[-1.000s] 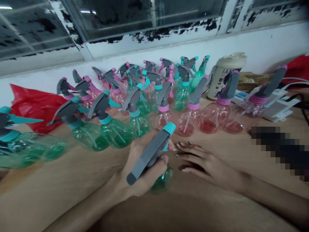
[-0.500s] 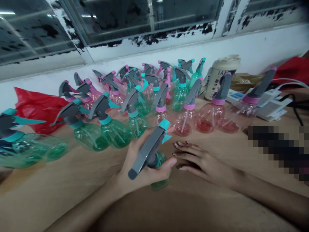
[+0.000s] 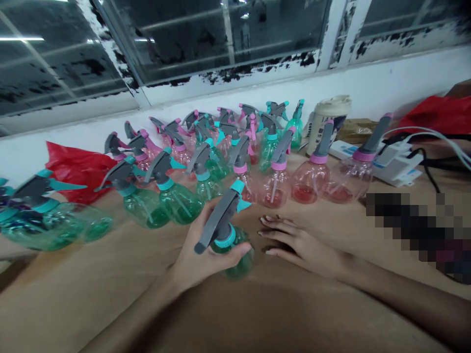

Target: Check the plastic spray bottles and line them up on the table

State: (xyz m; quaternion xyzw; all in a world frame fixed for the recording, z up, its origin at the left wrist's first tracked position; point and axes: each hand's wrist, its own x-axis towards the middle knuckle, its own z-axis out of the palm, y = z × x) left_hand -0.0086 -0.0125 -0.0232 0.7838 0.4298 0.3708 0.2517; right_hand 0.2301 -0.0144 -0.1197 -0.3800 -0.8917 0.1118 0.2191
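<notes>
My left hand (image 3: pixel 200 260) is wrapped around the body of a green see-through spray bottle (image 3: pixel 225 235) with a grey trigger head and a turquoise collar. The bottle stands nearly upright in front of me, its nozzle turned away. The fingers on its far side are hidden. My right hand (image 3: pixel 296 240) lies palm down on the wooden table (image 3: pixel 294 304), fingers stretched out and apart from the bottle. Beyond my hands stand more green spray bottles (image 3: pixel 180 201) on the left and pink spray bottles (image 3: pixel 274 189) on the right.
Red plastic bags (image 3: pixel 79 169) lie at the left and far right. A lidded coffee cup (image 3: pixel 327 117) stands by the wall near a white power strip (image 3: pixel 395 164) with cables. Several bottles crowd the back, below a window (image 3: pixel 221 39). A blurred-out patch (image 3: pixel 415 230) is at the right.
The held spray bottle sits slightly further left and its collar now shows fully above my left hand, which grips lower on the body. My right hand stays flat. The view has shifted a little.
</notes>
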